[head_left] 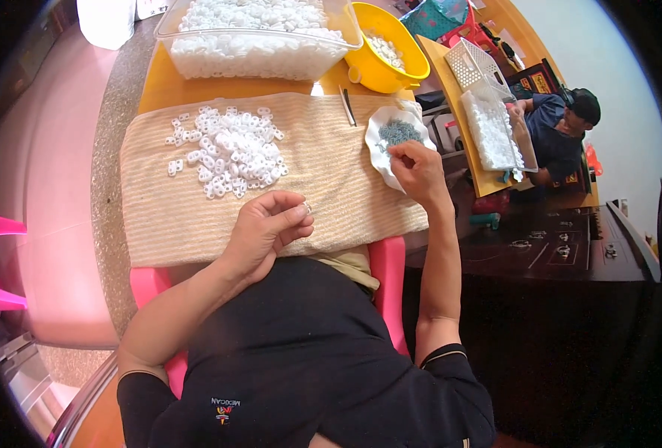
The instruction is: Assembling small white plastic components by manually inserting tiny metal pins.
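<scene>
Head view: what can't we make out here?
All in the head view:
- Small piece in the left hand: shape mostly covered by fingertips.
- Right hand: whether it pinches anything is hidden by its own fingers.
- Grey bits: too small to tell their shape.
- Clear tub: far side cut off by the upper edge.

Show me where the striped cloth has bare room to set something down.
The striped cloth is bare between the white pile and the scalloped dish, and at its near-left corner, left of the left hand. It is crowded at the dish, where the right hand is, and beyond the cloth, where the clear tub and yellow basin stand.
</scene>
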`<state>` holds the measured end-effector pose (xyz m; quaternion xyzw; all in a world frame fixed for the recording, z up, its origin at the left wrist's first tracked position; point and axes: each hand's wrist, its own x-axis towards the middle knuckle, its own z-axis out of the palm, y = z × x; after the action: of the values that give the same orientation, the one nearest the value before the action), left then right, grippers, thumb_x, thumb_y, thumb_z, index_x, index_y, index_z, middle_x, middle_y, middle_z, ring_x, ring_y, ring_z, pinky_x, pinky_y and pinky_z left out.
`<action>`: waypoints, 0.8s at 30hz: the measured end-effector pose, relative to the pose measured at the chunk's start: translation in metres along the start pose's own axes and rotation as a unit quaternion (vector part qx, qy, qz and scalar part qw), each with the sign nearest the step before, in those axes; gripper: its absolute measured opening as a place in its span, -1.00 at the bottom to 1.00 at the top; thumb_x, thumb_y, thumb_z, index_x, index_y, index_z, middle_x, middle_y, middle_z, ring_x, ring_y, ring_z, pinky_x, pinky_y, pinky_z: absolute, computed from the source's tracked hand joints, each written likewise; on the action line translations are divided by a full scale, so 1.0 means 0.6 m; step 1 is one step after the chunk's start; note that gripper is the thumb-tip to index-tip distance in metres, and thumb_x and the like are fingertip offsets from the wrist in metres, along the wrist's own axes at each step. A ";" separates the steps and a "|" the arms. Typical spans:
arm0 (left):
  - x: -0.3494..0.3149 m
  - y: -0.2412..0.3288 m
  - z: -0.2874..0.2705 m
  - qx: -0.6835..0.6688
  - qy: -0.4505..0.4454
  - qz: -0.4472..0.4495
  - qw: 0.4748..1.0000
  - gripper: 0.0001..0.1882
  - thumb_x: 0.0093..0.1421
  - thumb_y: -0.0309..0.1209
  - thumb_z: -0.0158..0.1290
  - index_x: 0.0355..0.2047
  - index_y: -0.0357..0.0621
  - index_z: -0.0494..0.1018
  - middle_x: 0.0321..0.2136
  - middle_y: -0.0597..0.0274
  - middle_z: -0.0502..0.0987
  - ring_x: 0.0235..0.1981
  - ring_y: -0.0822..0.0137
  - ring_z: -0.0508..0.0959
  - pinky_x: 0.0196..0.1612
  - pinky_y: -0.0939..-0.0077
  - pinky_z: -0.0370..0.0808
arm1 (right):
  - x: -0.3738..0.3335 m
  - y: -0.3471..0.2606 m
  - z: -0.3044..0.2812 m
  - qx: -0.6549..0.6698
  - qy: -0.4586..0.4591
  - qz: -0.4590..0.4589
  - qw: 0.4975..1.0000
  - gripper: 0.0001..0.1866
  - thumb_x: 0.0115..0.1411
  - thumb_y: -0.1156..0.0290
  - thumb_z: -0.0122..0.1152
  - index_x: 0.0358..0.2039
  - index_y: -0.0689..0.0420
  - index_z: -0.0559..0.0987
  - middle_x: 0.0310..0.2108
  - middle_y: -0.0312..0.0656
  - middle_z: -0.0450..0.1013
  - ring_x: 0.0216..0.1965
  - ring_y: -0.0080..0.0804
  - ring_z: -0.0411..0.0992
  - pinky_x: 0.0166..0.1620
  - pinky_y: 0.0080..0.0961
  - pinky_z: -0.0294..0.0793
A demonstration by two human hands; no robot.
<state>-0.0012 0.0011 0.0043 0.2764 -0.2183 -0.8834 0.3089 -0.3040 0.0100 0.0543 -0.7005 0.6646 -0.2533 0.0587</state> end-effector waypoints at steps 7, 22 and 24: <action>0.003 -0.002 0.001 0.000 0.001 0.001 1.000 -0.87 0.20 -0.51 0.09 -0.23 -0.19 0.42 -0.38 0.24 0.54 -0.35 0.44 0.58 -0.21 0.58 0.59 | -0.026 -0.043 0.031 0.220 -0.037 0.054 0.973 -0.94 0.16 0.60 0.18 -0.33 0.27 0.54 -0.46 -0.30 0.44 -0.45 -0.63 0.40 -0.35 -0.66 0.45; 0.001 -0.002 0.000 -0.007 0.001 0.010 1.000 -0.87 0.21 -0.52 0.08 -0.23 -0.22 0.43 -0.35 0.23 0.55 -0.34 0.47 0.58 -0.22 0.61 0.60 | -0.054 -0.144 0.122 0.491 -0.148 0.090 0.854 -0.87 0.18 0.53 0.21 -0.29 0.33 0.56 -0.34 -0.21 0.48 -0.36 -0.57 0.45 -0.29 -0.67 0.47; 0.001 -0.001 0.000 -0.007 -0.001 0.012 1.000 -0.87 0.21 -0.52 0.08 -0.23 -0.23 0.44 -0.35 0.24 0.55 -0.34 0.47 0.58 -0.22 0.62 0.60 | -0.055 -0.144 0.123 0.490 -0.146 0.088 0.855 -0.88 0.18 0.53 0.21 -0.30 0.33 0.56 -0.34 -0.22 0.48 -0.35 -0.58 0.44 -0.29 -0.67 0.47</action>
<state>-0.0016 0.0014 0.0035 0.2706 -0.2159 -0.8816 0.3208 -0.1934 0.0326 0.0173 -0.5490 0.4969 -0.4343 0.5129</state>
